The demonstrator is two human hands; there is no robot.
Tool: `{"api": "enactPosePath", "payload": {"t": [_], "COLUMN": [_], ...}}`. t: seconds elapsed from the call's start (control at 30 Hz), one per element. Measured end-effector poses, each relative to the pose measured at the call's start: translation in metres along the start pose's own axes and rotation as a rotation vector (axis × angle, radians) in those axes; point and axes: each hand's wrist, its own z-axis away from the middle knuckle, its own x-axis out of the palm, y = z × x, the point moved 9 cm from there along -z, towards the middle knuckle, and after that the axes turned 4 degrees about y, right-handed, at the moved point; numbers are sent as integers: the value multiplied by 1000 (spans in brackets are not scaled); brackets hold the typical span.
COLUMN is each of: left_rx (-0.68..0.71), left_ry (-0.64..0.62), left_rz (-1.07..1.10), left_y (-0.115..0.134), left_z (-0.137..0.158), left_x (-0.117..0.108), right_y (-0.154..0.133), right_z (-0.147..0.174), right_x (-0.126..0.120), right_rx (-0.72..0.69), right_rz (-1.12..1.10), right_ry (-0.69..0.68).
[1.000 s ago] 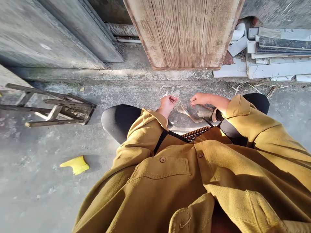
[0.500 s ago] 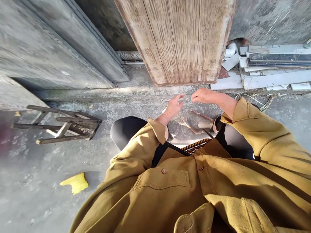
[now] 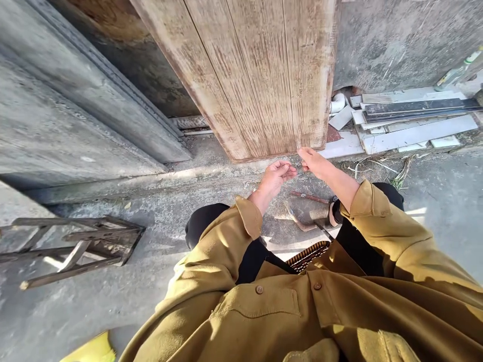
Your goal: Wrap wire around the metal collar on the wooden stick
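My left hand (image 3: 277,178) is raised in front of my knees, its thumb and fingertips brought together in a pinch. Close to its right, my right hand (image 3: 311,162) has its fingers curled in, with the thumb along the top. Anything between the fingers of either hand is too small to make out. The two hands are slightly apart, just before the lower edge of a leaning wooden panel (image 3: 260,90). On the ground below them lie a rusty reddish rod (image 3: 309,196) and a bent tool with a light-coloured end (image 3: 300,220), beside my right foot.
An overturned wooden stool (image 3: 81,244) lies on the left. Grey boards (image 3: 86,100) lean on the wall behind it. Stacked white and dark strips (image 3: 415,125) lie at right, near a white pipe (image 3: 337,103) and dry straw (image 3: 402,173). A yellow piece (image 3: 92,348) lies at lower left.
My hands have come nearer each other. The left fingers have gone from spread to pinched. My view has tilted and shifted, so the stool and yellow piece sit lower.
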Motion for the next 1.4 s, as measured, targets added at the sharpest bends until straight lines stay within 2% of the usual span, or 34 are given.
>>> {"api": "enactPosePath", "payload": {"t": [0.1, 0.17, 0.37, 0.57, 0.7, 0.9, 0.97, 1.07, 1.2, 1.4], "left_rx": [57, 116, 370, 448, 434, 363, 352, 406, 385, 273], "left_ry": [0, 8, 80, 98, 89, 82, 91, 107, 39, -61], "left_rz": [53, 25, -234, -509, -483, -479, -418, -314, -288, -221], "left_y": [-5, -6, 3, 8, 4, -1, 6, 27, 41, 30], "left_z": [1, 1, -4, 1, 3, 1, 0, 1, 2, 5], "left_x": [8, 9, -3, 1, 4, 5, 1, -7, -7, -1], "right_y": [6, 5, 13, 7, 8, 4, 1, -1, 0, 1], "right_z": [5, 8, 15, 19, 20, 20, 21, 24, 28, 29], "right_x": [-5, -4, 5, 1, 2, 1, 1, 4, 9, 12], "right_rx": [94, 95, 157, 133, 150, 81, 55, 54, 83, 73], "right_rz": [-245, -306, -142, -112, -125, -40, -2, 51, 102, 136], "right_ry": [90, 111, 19, -38, -70, -79, -101, -183, -254, -265]}}
